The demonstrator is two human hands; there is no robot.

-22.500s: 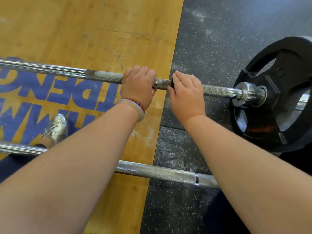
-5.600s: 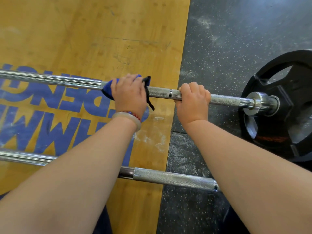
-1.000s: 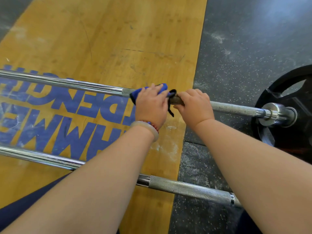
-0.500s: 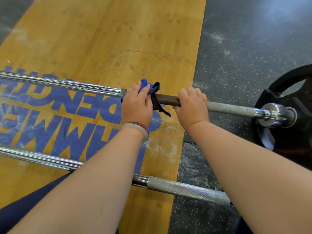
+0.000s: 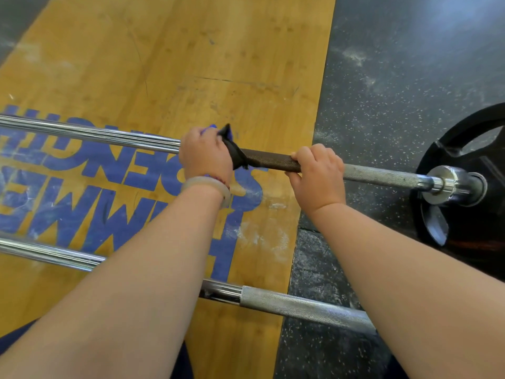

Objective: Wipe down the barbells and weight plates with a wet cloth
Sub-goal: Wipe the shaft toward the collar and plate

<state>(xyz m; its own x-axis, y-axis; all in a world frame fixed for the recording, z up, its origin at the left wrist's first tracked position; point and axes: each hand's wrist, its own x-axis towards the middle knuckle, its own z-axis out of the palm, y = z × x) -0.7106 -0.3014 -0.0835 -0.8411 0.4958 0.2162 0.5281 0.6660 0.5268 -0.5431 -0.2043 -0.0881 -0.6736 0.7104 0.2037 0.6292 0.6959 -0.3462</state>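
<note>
Hands (image 5: 317, 173), cloth (image 5: 234, 156) on barbell (image 5: 382, 177)

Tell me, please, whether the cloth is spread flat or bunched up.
Bunched up: the left hand grips the cloth round the far bar; only a dark twisted end and blue corner show.

Bright even light, sharp, w/ fisheye-warped edges.

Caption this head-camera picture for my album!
Left hand grips a cloth round the barbell; right hand holds it alongside.
</note>
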